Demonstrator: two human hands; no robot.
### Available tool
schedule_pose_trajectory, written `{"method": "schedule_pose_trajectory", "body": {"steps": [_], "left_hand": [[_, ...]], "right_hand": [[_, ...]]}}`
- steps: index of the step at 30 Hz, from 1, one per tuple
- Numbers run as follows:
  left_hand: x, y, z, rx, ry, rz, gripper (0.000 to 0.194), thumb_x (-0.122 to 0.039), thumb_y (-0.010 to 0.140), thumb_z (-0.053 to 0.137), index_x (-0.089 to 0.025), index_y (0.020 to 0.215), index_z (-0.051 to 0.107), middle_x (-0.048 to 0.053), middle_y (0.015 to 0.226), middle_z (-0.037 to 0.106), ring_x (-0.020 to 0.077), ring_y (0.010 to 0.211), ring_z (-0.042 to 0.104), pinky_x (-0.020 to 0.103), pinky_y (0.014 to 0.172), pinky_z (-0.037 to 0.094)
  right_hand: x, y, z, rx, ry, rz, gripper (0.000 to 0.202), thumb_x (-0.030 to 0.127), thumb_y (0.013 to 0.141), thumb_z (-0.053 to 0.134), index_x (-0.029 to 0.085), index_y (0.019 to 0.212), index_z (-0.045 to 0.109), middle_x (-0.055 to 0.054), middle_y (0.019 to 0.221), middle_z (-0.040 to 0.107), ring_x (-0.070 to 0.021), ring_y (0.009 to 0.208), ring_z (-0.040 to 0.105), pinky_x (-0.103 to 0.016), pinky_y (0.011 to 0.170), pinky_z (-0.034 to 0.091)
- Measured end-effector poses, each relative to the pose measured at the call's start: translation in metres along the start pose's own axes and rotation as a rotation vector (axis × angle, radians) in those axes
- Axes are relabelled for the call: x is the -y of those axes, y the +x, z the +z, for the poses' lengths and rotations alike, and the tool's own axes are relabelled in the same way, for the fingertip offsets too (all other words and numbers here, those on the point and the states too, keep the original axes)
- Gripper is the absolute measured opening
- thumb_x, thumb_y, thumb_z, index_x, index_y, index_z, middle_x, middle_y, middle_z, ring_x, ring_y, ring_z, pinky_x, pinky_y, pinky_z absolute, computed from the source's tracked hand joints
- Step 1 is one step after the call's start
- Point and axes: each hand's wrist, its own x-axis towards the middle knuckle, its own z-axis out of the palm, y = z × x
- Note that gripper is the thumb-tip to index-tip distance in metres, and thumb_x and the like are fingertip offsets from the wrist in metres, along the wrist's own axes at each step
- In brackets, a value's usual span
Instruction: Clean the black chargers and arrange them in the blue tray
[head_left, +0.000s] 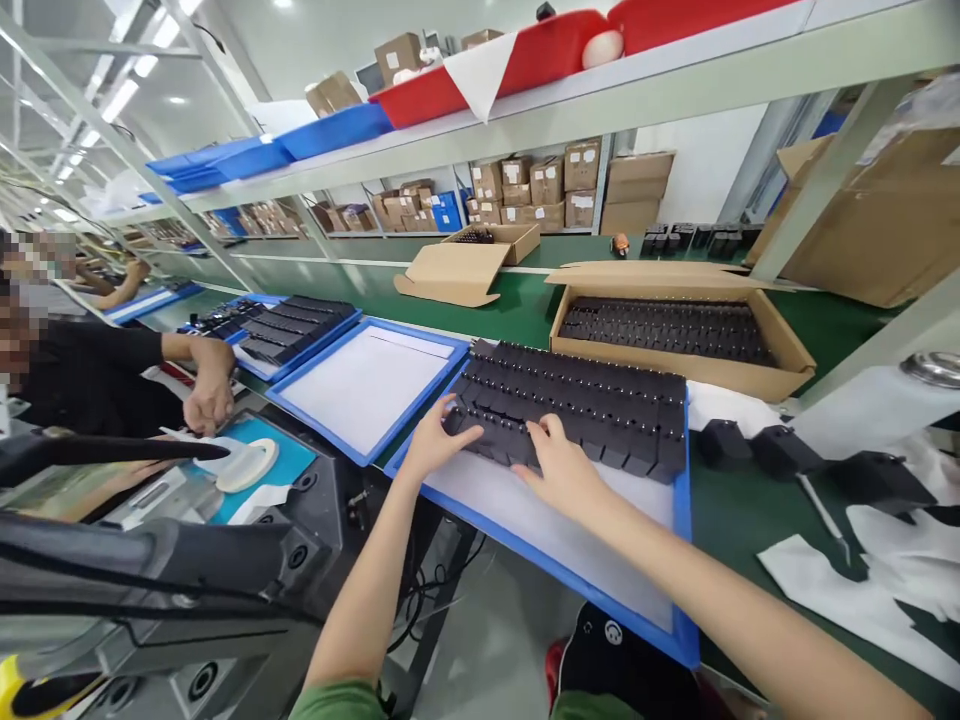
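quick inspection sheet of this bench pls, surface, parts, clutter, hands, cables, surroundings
surface: green bench with blue-rimmed trays in a row.
job's things: black parts packed in rows on the near tray; its front part is bare white.
clutter: three loose black blocks, white sheets, an open box of parts, a bare tray.
grippers: left hand and right hand both rest on the front row of parts, fingers spread.
cables: black cables hang under the bench.
surroundings: a co-worker's hand at the left, a shelf of bins above, cartons behind.
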Motion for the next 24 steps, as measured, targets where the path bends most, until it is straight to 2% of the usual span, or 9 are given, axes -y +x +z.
{"method": "schedule_pose_trajectory", "body": {"steps": [3, 6, 8, 11, 13, 16, 19, 21, 24], "left_hand": [[-0.025, -0.034, 0.006, 0.140, -0.016, 0.101, 0.082, -0.052, 0.077, 0.078, -0.021, 0.144, 0.041, 0.013, 0.130, 0.057, 0.0278, 0.117, 0.060, 0.044, 0.097, 0.053], [-0.052, -0.059, 0.012, 0.253, 0.016, 0.197, 0.089, -0.057, 0.071, 0.081, -0.023, 0.144, 0.042, 0.013, 0.126, 0.058, 0.0293, 0.110, 0.063, 0.042, 0.091, 0.056], [-0.067, -0.061, 0.014, 0.299, 0.062, 0.274, 0.092, -0.056, 0.067, 0.084, -0.023, 0.144, 0.044, 0.014, 0.126, 0.058, 0.0332, 0.108, 0.064, 0.047, 0.090, 0.055], [-0.075, -0.048, 0.016, 0.340, 0.117, 0.426, 0.098, -0.052, 0.060, 0.088, -0.027, 0.144, 0.046, 0.013, 0.131, 0.058, 0.0370, 0.117, 0.060, 0.050, 0.094, 0.053], [-0.073, -0.039, 0.019, 0.354, 0.126, 0.526, 0.089, -0.054, 0.063, 0.086, -0.030, 0.141, 0.050, 0.010, 0.130, 0.061, 0.0332, 0.115, 0.062, 0.045, 0.093, 0.055], [-0.061, -0.032, 0.027, 0.302, 0.112, 0.631, 0.061, -0.054, 0.077, 0.074, -0.025, 0.129, 0.060, 0.009, 0.122, 0.067, 0.0284, 0.106, 0.068, 0.039, 0.090, 0.056], [-0.058, -0.031, 0.030, 0.211, 0.085, 0.700, 0.054, -0.058, 0.081, 0.068, -0.021, 0.121, 0.062, 0.011, 0.116, 0.069, 0.0293, 0.101, 0.069, 0.038, 0.087, 0.056], [-0.072, -0.037, 0.024, 0.164, 0.086, 0.745, 0.054, -0.059, 0.083, 0.067, -0.022, 0.122, 0.060, 0.010, 0.114, 0.068, 0.0281, 0.097, 0.070, 0.036, 0.082, 0.056], [-0.123, -0.065, 0.014, 0.086, 0.115, 0.871, 0.055, -0.057, 0.085, 0.067, -0.024, 0.127, 0.055, 0.007, 0.113, 0.066, 0.0241, 0.095, 0.069, 0.031, 0.077, 0.055]], "right_hand": [[-0.022, -0.041, -0.010, 0.002, -0.054, 0.064, 0.058, 0.032, 0.089, 0.061, 0.009, 0.141, 0.048, -0.021, 0.129, 0.050, -0.0275, 0.079, 0.072, -0.045, 0.076, 0.059], [-0.043, -0.081, -0.022, -0.004, -0.089, 0.097, 0.056, 0.035, 0.089, 0.063, 0.010, 0.138, 0.052, -0.019, 0.125, 0.052, -0.0222, 0.067, 0.069, -0.040, 0.063, 0.058], [-0.051, -0.093, -0.025, -0.038, -0.115, 0.098, 0.061, 0.039, 0.084, 0.070, 0.011, 0.137, 0.054, -0.019, 0.121, 0.055, -0.0270, 0.073, 0.068, -0.042, 0.061, 0.057], [-0.054, -0.090, -0.018, -0.136, -0.139, 0.072, 0.083, 0.047, 0.069, 0.084, 0.013, 0.138, 0.054, -0.020, 0.117, 0.059, -0.0415, 0.102, 0.060, -0.055, 0.079, 0.055], [-0.052, -0.080, -0.006, -0.193, -0.122, 0.047, 0.084, 0.054, 0.065, 0.085, 0.014, 0.133, 0.058, -0.019, 0.117, 0.060, -0.0402, 0.106, 0.056, -0.056, 0.087, 0.051], [-0.050, -0.066, 0.012, -0.254, -0.080, 0.014, 0.072, 0.066, 0.067, 0.079, 0.016, 0.116, 0.066, -0.014, 0.112, 0.065, -0.0303, 0.100, 0.056, -0.046, 0.089, 0.051], [-0.053, -0.062, 0.014, -0.292, -0.057, -0.025, 0.074, 0.074, 0.063, 0.076, 0.017, 0.109, 0.067, -0.008, 0.106, 0.068, -0.0248, 0.095, 0.055, -0.039, 0.087, 0.050], [-0.054, -0.076, -0.002, -0.325, -0.049, -0.041, 0.077, 0.077, 0.064, 0.074, 0.017, 0.112, 0.066, -0.008, 0.107, 0.069, -0.0243, 0.093, 0.054, -0.039, 0.084, 0.049], [-0.057, -0.129, -0.044, -0.392, -0.040, -0.067, 0.074, 0.074, 0.073, 0.068, 0.016, 0.118, 0.063, -0.009, 0.110, 0.069, -0.0244, 0.091, 0.052, -0.041, 0.081, 0.046]]}}
